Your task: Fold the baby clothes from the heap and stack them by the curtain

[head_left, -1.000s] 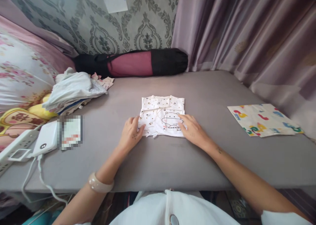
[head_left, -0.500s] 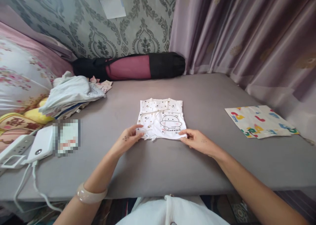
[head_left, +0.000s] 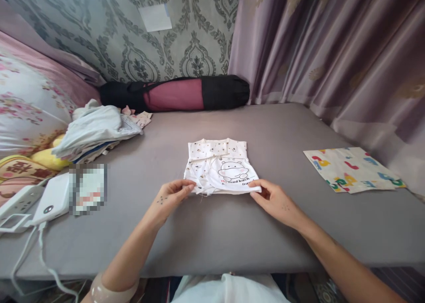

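Note:
A small white baby top (head_left: 217,165) lies folded in front of me, with tiny prints, a cartoon animal and lettering on it. My left hand (head_left: 171,200) pinches its near left corner between thumb and fingers. At the near right corner my right hand (head_left: 274,201) grips the hem, thumb below and fingers over the edge. The far edge of the top rests on the grey sheet (head_left: 219,236). Loose ties or threads show near the left part of the hem.
Left: a pile of folded clothes (head_left: 96,128), a white power bank (head_left: 55,196) with a cable, a power strip (head_left: 23,201), a pillow (head_left: 29,103). Right: a folded colourful-print cloth (head_left: 353,170). A black and pink rolled bag (head_left: 174,94) lies along the wall.
My right hand has pulled the near right corner outward to the right, so the hem is wider and tauter. Both hands appear slightly lower in view, as the camera has tilted a little.

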`<move>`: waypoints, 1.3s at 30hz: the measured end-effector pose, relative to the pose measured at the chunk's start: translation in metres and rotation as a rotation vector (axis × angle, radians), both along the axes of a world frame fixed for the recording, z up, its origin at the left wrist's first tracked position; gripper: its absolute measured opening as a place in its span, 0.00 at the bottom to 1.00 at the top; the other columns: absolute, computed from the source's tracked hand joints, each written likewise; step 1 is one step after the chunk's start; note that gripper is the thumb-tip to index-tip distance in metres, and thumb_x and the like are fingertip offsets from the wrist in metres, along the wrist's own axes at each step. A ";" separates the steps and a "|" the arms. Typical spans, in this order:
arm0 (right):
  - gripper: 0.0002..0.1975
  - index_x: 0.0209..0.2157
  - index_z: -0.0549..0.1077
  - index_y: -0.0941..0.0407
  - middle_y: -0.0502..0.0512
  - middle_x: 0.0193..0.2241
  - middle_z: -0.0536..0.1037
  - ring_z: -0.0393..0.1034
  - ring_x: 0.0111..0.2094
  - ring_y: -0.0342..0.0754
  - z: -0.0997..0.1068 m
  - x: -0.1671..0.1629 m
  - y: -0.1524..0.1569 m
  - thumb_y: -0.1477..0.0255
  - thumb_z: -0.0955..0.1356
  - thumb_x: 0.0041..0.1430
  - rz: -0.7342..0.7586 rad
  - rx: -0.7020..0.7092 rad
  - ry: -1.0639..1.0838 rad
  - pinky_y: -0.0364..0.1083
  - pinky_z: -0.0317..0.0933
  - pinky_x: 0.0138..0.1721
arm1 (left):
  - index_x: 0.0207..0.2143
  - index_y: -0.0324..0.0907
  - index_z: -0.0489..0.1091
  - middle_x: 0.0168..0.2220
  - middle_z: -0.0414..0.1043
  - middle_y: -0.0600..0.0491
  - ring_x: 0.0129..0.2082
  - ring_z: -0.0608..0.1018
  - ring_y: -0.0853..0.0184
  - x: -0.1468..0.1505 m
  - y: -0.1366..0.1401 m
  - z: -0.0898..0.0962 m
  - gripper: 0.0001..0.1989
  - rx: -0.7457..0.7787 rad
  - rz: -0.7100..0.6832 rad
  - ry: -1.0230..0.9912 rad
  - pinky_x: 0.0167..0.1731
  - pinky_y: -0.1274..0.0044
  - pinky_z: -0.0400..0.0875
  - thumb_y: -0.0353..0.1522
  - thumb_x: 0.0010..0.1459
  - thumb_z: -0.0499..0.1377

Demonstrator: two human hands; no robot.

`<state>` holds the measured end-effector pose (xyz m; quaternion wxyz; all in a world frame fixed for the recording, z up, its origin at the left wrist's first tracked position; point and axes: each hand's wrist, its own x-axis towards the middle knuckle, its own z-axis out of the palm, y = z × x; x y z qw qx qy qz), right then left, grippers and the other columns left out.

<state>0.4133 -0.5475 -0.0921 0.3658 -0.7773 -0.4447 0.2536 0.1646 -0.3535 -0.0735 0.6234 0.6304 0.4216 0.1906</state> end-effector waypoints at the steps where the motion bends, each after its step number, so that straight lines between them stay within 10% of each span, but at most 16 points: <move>1: 0.14 0.43 0.75 0.52 0.47 0.23 0.71 0.66 0.24 0.45 0.002 0.000 0.001 0.60 0.66 0.58 -0.011 0.010 0.048 0.44 0.61 0.27 | 0.34 0.41 0.80 0.26 0.74 0.52 0.23 0.69 0.71 0.001 0.000 -0.002 0.19 -0.018 0.031 -0.014 0.24 0.79 0.61 0.45 0.44 0.68; 8: 0.23 0.46 0.74 0.54 0.57 0.37 0.79 0.76 0.36 0.50 0.016 0.002 0.017 0.53 0.67 0.57 -0.102 0.137 0.359 0.46 0.70 0.32 | 0.38 0.40 0.80 0.38 0.79 0.47 0.34 0.76 0.66 0.013 0.007 -0.004 0.19 -0.014 0.131 -0.228 0.32 0.77 0.68 0.43 0.47 0.68; 17: 0.26 0.60 0.63 0.49 0.57 0.61 0.66 0.65 0.58 0.54 -0.011 0.011 0.038 0.63 0.66 0.61 0.035 0.341 0.240 0.53 0.66 0.54 | 0.47 0.42 0.76 0.50 0.75 0.44 0.50 0.76 0.57 0.035 0.020 -0.014 0.21 0.075 0.117 -0.379 0.45 0.70 0.71 0.42 0.53 0.65; 30: 0.30 0.64 0.58 0.50 0.57 0.62 0.64 0.62 0.60 0.53 -0.026 0.031 0.099 0.67 0.64 0.60 -0.037 0.333 0.055 0.51 0.68 0.51 | 0.45 0.39 0.75 0.48 0.75 0.44 0.49 0.76 0.58 0.087 0.062 -0.030 0.24 0.107 0.259 -0.441 0.48 0.68 0.71 0.42 0.47 0.66; 39: 0.33 0.65 0.56 0.58 0.65 0.58 0.69 0.66 0.58 0.53 -0.039 0.038 0.136 0.67 0.64 0.59 -0.144 0.050 -0.144 0.51 0.63 0.56 | 0.49 0.38 0.71 0.31 0.69 0.55 0.33 0.76 0.67 0.111 0.087 -0.047 0.31 0.060 0.268 -0.177 0.36 0.75 0.71 0.43 0.43 0.68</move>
